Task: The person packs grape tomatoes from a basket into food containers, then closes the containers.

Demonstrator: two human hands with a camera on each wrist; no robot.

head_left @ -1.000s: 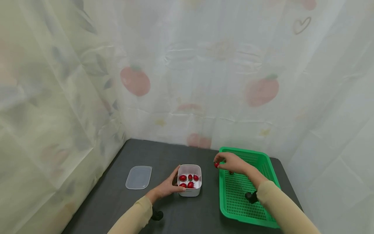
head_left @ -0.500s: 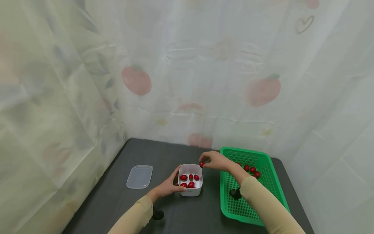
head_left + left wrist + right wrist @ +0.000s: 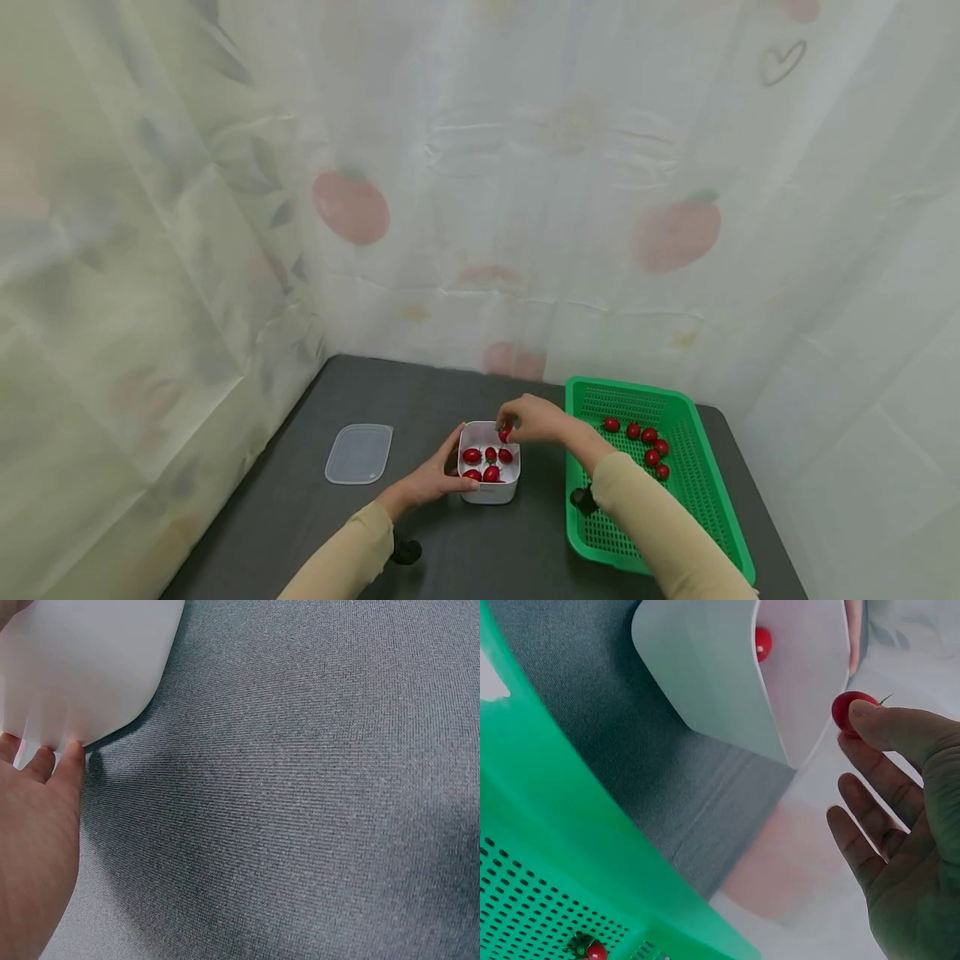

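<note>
A square white container (image 3: 489, 493) stands mid-table with several cherry tomatoes (image 3: 491, 473) on its floor. My left hand (image 3: 431, 481) holds it from the left, thumb on the near side; in the left wrist view, fingertips (image 3: 73, 750) press against its wall. Between thumb and index finger, my right hand (image 3: 534, 419) pinches one cherry tomato (image 3: 851, 712) with a thin stem, over the container's far right corner. The other fingers of that hand are spread loosely in the right wrist view.
To the right lies a green perforated basket (image 3: 573, 533) with several cherry tomatoes (image 3: 649, 435) toward its far side; my right forearm crosses over it. A translucent square lid (image 3: 358, 454) rests on the dark table (image 3: 450, 550) at left. A patterned curtain (image 3: 480, 208) hangs behind.
My right hand has carried the pinched cherry tomato leftward from the basket's far left rim to above the container. The left hand and container have stayed in place.
</note>
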